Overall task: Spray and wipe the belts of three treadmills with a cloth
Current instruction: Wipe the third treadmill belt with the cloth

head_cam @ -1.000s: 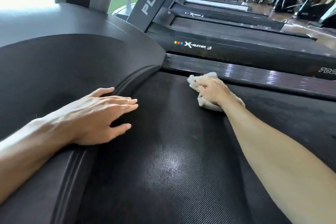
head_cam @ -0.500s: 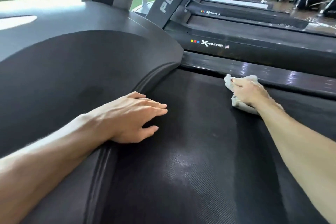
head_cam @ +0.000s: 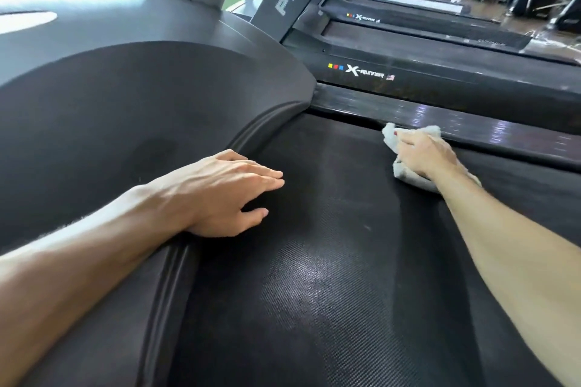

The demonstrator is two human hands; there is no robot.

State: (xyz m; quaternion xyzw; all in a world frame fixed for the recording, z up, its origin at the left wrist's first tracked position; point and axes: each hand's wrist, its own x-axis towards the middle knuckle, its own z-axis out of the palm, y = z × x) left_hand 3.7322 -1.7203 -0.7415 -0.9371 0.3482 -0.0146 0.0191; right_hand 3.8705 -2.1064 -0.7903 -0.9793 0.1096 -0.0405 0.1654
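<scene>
Right hand (head_cam: 423, 155): fingers curled, pressing cloth (head_cam: 408, 174) on belt (head_cam: 314, 292) at far edge (overlap strokes).
Left hand (head_cam: 224, 192): fingers straight, empty, bracing.

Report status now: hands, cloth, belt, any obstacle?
Right hand pressing cloth on belt by far side rail. Left hand flat, empty, at belt's near edge. No obstacle seen.

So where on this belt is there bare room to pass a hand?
Bare belt runs wide between the left hand at the motor cover and the right forearm. It is tight only where the right hand presses the cloth against the side rail.
</scene>
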